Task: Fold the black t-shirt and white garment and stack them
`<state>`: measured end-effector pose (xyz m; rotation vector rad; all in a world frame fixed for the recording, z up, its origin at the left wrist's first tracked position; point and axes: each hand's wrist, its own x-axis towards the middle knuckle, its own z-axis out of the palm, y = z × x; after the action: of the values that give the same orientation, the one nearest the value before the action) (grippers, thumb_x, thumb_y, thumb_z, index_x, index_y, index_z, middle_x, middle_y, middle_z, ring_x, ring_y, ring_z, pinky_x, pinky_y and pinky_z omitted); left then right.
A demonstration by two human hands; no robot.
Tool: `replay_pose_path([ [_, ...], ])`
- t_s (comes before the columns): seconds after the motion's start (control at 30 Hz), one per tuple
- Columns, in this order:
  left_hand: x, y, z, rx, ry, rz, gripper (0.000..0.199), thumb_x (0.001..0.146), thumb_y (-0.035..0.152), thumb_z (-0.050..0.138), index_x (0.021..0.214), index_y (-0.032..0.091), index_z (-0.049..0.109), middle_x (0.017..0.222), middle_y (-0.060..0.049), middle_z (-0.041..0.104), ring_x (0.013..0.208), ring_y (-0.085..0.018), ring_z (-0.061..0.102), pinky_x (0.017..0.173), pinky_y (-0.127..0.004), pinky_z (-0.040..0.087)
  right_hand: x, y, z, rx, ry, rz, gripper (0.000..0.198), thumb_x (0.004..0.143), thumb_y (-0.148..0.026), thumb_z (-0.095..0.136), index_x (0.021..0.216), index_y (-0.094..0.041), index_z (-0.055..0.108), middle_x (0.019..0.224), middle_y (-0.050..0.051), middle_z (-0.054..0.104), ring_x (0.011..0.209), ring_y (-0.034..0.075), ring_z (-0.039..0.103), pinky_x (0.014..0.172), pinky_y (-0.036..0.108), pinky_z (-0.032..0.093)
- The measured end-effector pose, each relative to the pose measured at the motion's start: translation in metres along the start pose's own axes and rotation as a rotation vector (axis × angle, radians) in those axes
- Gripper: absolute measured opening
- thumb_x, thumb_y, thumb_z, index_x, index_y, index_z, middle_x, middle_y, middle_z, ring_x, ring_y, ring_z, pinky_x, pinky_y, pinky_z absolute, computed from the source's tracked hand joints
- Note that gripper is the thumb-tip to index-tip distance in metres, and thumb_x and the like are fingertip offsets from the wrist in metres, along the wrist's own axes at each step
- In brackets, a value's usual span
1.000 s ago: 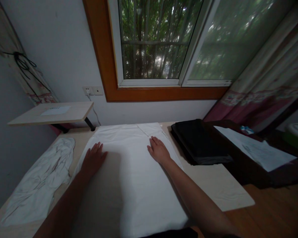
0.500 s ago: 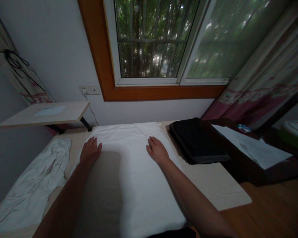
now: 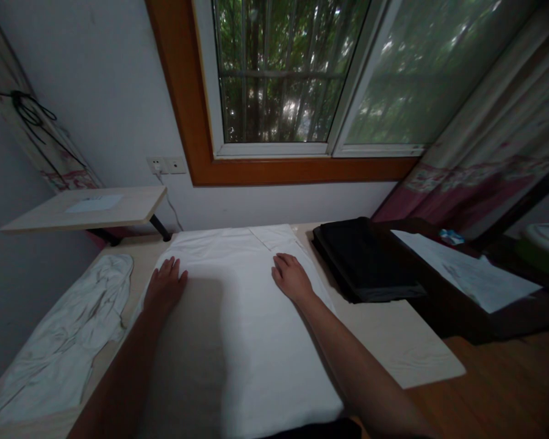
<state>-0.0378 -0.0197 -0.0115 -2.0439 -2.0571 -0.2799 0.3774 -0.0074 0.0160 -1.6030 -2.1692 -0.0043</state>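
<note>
A white cloth (image 3: 256,329) lies spread over the middle of a pale wooden table (image 3: 393,341), with a few folds along its far end. On the cloth's left side rests my left hand (image 3: 167,283), palm down with its fingers stretched forward. My right hand (image 3: 291,277) lies on the cloth's right side, fingers out and slightly bent, beside a diagonal crease near the far edge. Neither hand grips anything. A shadow falls across the cloth between my arms.
A crumpled white cloth (image 3: 73,329) lies on the left of the table, below a small raised shelf (image 3: 86,207) holding a paper. To the right is a folded black stack (image 3: 363,256). Beyond it, a dark surface carries a white sheet (image 3: 466,271). A window (image 3: 288,73) is behind.
My left hand has slid slightly back toward me on the cloth. The right hand stays almost in place. The whole view has shifted a little.
</note>
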Motion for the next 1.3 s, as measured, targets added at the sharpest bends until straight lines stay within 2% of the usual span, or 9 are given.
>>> replay_pose_path([
  [0.2, -0.012, 0.002, -0.004, 0.037, -0.013, 0.012, 0.064, 0.103, 0.043, 0.025, 0.153, 0.007, 0.043, 0.164, -0.019, 0.037, 0.153, -0.031, 0.034, 0.123, -0.052, 0.029, 0.0, 0.01, 0.003, -0.005, 0.015, 0.038, 0.043, 0.101, -0.03, 0.049, 0.138, -0.016, 0.063, 0.144, 0.012, 0.059, 0.133, 0.025, 0.049, 0.117, 0.037, 0.037],
  [0.47, -0.014, 0.006, -0.013, 0.026, -0.049, -0.015, 0.063, 0.103, 0.042, 0.027, 0.153, 0.008, 0.044, 0.165, -0.017, 0.037, 0.153, -0.03, 0.033, 0.124, -0.051, 0.027, -0.001, 0.032, 0.0, -0.083, 0.048, 0.175, 0.044, 0.101, -0.034, 0.05, 0.139, -0.016, 0.062, 0.145, 0.012, 0.058, 0.134, 0.026, 0.049, 0.116, 0.038, 0.037],
  [0.73, -0.012, 0.002, -0.01, 0.012, -0.073, -0.034, 0.063, 0.103, 0.043, 0.029, 0.154, 0.009, 0.042, 0.166, -0.016, 0.037, 0.154, -0.029, 0.032, 0.125, -0.049, 0.025, -0.001, 0.032, -0.002, -0.116, 0.03, 0.187, 0.043, 0.101, -0.032, 0.05, 0.14, -0.015, 0.06, 0.145, 0.013, 0.058, 0.133, 0.026, 0.048, 0.115, 0.037, 0.036],
  [0.93, -0.01, 0.0, -0.012, 0.007, -0.031, 0.002, 0.058, 0.102, 0.041, 0.033, 0.149, 0.01, 0.049, 0.159, -0.017, 0.045, 0.15, -0.03, 0.036, 0.123, -0.048, 0.028, 0.0, 0.035, -0.005, -0.09, 0.076, 0.224, 0.039, 0.098, -0.028, 0.053, 0.134, -0.017, 0.064, 0.142, 0.011, 0.059, 0.131, 0.027, 0.047, 0.114, 0.036, 0.036],
  [1.07, -0.011, -0.003, -0.018, -0.017, 0.066, -0.107, 0.05, 0.099, 0.041, 0.04, 0.138, 0.016, 0.06, 0.154, -0.016, 0.049, 0.147, -0.033, 0.035, 0.122, -0.05, 0.027, 0.001, 0.036, -0.008, -0.132, 0.092, 0.29, 0.035, 0.097, -0.029, 0.054, 0.128, -0.02, 0.067, 0.145, 0.01, 0.055, 0.132, 0.029, 0.044, 0.11, 0.039, 0.038],
  [1.2, -0.013, -0.012, -0.026, -0.088, 0.064, -0.259, 0.049, 0.098, 0.039, 0.042, 0.138, 0.019, 0.059, 0.144, -0.017, 0.052, 0.136, -0.035, 0.043, 0.113, -0.052, 0.036, 0.0, 0.034, -0.012, -0.21, 0.086, 0.365, 0.033, 0.098, -0.032, 0.053, 0.127, -0.023, 0.066, 0.149, 0.011, 0.05, 0.127, 0.031, 0.046, 0.101, 0.04, 0.043],
  [1.3, -0.013, -0.022, -0.029, -0.102, 0.066, -0.278, 0.047, 0.097, 0.029, 0.04, 0.138, 0.015, 0.059, 0.133, -0.018, 0.057, 0.13, -0.032, 0.048, 0.112, -0.049, 0.037, -0.001, 0.035, -0.016, -0.275, 0.081, 0.397, 0.032, 0.099, -0.033, 0.052, 0.126, -0.022, 0.066, 0.14, 0.014, 0.054, 0.12, 0.032, 0.05, 0.091, 0.038, 0.046],
])
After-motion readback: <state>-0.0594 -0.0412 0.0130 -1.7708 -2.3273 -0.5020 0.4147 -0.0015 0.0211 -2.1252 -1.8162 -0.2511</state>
